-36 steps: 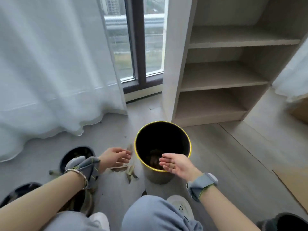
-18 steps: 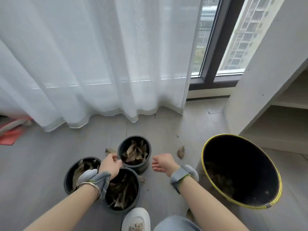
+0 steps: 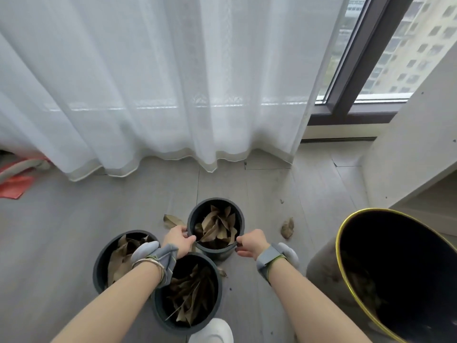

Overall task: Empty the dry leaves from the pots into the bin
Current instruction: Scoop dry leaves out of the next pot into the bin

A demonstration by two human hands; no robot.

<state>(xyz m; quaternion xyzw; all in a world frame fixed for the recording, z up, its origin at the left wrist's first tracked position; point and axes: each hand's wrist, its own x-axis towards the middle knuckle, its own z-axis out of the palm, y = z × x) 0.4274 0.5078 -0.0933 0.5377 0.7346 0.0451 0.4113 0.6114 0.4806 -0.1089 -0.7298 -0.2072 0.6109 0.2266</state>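
Note:
Three dark pots of dry brown leaves stand together on the floor. The far pot (image 3: 215, 204) is held on both sides: my left hand (image 3: 178, 240) grips its left rim and my right hand (image 3: 251, 242) grips its right rim. The left pot (image 3: 103, 258) and the near pot (image 3: 160, 308) sit below, partly covered by my left forearm. A black bin (image 3: 346, 276) with a yellow rim stands at the right, with some leaves at its bottom.
Loose dry leaves (image 3: 287, 228) lie on the grey floor around the pots. A white curtain (image 3: 173, 82) hangs behind, a pale shelf unit (image 3: 415, 149) stands at the right, and a red object (image 3: 14, 184) lies at the far left. My white shoe (image 3: 212, 331) is at the bottom.
The view swung left from the bin to the pots. Both hands moved forward from in front of the pots and took hold of the far pot's rim.

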